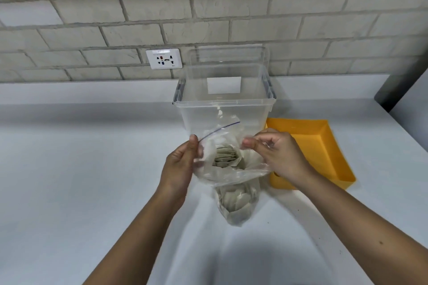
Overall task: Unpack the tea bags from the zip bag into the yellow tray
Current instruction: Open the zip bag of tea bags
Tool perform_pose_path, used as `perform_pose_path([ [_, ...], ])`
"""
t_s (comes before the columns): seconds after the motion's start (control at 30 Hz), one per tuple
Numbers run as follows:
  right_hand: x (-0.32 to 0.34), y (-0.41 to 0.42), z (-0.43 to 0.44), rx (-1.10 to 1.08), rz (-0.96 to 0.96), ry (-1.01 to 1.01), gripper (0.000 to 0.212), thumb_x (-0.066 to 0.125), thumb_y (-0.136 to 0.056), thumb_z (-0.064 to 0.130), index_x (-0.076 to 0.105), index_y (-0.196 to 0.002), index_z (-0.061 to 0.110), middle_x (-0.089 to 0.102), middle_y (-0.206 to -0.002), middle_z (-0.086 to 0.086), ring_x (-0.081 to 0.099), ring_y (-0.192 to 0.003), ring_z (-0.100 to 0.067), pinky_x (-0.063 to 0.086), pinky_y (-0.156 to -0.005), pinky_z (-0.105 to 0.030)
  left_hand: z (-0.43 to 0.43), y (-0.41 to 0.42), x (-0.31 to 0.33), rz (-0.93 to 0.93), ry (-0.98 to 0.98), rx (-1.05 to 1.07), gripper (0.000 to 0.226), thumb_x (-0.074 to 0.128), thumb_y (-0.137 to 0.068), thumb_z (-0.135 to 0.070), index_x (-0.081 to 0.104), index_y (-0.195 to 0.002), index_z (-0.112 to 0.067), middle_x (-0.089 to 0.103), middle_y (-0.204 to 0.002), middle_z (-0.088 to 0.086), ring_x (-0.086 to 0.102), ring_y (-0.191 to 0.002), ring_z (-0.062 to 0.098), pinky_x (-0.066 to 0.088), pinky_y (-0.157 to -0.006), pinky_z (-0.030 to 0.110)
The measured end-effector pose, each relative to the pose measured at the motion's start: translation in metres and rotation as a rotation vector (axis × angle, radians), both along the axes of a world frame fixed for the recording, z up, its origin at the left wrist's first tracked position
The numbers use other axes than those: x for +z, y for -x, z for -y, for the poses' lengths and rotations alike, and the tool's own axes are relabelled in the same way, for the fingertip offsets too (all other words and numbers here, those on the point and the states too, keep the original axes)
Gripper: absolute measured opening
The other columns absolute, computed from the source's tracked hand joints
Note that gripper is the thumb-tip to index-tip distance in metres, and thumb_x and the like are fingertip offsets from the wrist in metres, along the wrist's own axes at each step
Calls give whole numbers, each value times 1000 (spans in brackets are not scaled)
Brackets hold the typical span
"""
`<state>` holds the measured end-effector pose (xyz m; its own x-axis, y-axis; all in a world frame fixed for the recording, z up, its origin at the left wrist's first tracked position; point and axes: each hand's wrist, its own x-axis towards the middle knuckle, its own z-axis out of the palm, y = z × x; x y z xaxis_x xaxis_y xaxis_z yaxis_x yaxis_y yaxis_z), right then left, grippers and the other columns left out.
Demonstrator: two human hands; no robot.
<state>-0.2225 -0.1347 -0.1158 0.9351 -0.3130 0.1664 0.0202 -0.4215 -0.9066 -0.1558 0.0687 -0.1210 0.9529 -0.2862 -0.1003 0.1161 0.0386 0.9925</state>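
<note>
Above the white desk (81,180), left hand (178,164) and right hand (280,155) are pinching the clear plastic zip bag (240,174) open, exposing pale paper tea bags (225,157).

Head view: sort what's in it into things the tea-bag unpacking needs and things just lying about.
In the job: zip bag, pinched at its mouth by left hand and right hand; tea bags inside it; yellow tray.
Lying about: clear plastic bin; wall socket.
</note>
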Motion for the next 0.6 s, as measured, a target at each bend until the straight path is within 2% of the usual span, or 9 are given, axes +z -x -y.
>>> perform_pose_path([
  [0.07, 7, 3, 3, 53, -57, -131, 32, 66, -79, 41, 77, -83, 10, 71, -77, 11, 56, -60, -2, 46, -56, -17, -6, -7, -2, -119, 104, -60, 55, 49, -89, -57, 70, -88, -6, 77, -97, 2, 73, -89, 15, 56, -77, 22],
  [0.1, 7, 4, 4, 66, -92, -210, 37, 64, -79, 41, 75, -82, 6, 72, -75, 13, 53, -54, -4, 44, -53, -16, -8, -7, -3, -159, 136, -77, 54, 46, -95, -53, 64, -85, -3, 78, -100, 8, 74, -91, 17, 56, -80, 26],
  [0.23, -2, 5, 3, -43, -242, -563, 38, 63, -75, 49, 67, -77, 11, 67, -72, 3, 55, -62, -12, 49, -62, -22, -18, 3, -10, -334, 215, -109, 44, 41, -103, -45, 46, -70, -16, 74, -74, 11, 74, -73, 20, 53, -77, 35],
  [0.3, -4, 4, 1, -98, -257, -688, 40, 63, -80, 50, 62, -79, 10, 64, -79, -6, 58, -66, -13, 50, -65, -24, -24, 4, -12, -425, 204, -113, 44, 44, -101, -47, 54, -72, -15, 72, -72, 5, 71, -70, 18, 56, -72, 33],
  [0.37, -4, 3, -6, -93, -250, -828, 38, 60, -88, 46, 61, -77, 10, 64, -73, -7, 60, -61, -14, 51, -58, -24, -27, 2, -17, -513, 144, -158, 47, 48, -99, -48, 72, -91, -8, 76, -92, 7, 73, -84, 21, 61, -72, 31],
  [0.43, -2, 1, -15, -107, -282, -953, 37, 60, -90, 44, 62, -72, 11, 62, -63, -5, 58, -54, -16, 50, -55, -27, -28, 2, -23, -582, 56, -225, 44, 52, -99, -45, 74, -108, -8, 76, -108, 11, 72, -97, 27, 61, -81, 34],
  [0.5, -3, -2, -22, -148, -326, -1004, 37, 61, -90, 45, 59, -72, 12, 56, -57, -4, 53, -46, -16, 48, -52, -29, -29, 0, -32, -414, -175, -232, 31, 60, -95, -41, 74, -104, -15, 76, -105, 10, 69, -94, 28, 54, -86, 39],
  [0.57, -3, -4, -23, -191, -347, -980, 36, 61, -91, 45, 56, -72, 14, 53, -52, 0, 48, -40, -13, 44, -45, -24, -29, -7, -31, -40, -461, -167, 14, 58, -94, -36, 69, -92, -28, 74, -92, 1, 66, -78, 22, 50, -77, 35],
  [0.6, -3, -6, -21, -196, -354, -952, 35, 60, -91, 45, 55, -73, 15, 51, -51, 1, 45, -39, -12, 43, -43, -22, -28, -10, -26, 94, -524, -113, 14, 54, -97, -35, 67, -92, -34, 73, -90, -4, 66, -75, 18, 52, -77, 35],
])
